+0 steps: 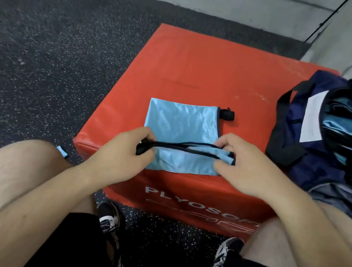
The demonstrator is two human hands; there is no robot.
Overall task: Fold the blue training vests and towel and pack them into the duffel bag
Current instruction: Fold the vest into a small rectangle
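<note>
1. Left hand [132,147] and right hand [242,164] each pinch one end of the black-trimmed fold of the vest [179,122].
2. The vest lies at the near edge of the box [191,67].
3. The bag [293,131] sits open at the box's right edge.

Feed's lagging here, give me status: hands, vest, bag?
Left hand and right hand pinch black-trimmed edge of blue vest, flat on red box. Duffel bag open at right, path clear.

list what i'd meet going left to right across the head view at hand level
small light blue fabric piece on the floor → left hand → folded light blue mesh vest → right hand → open navy duffel bag
</note>
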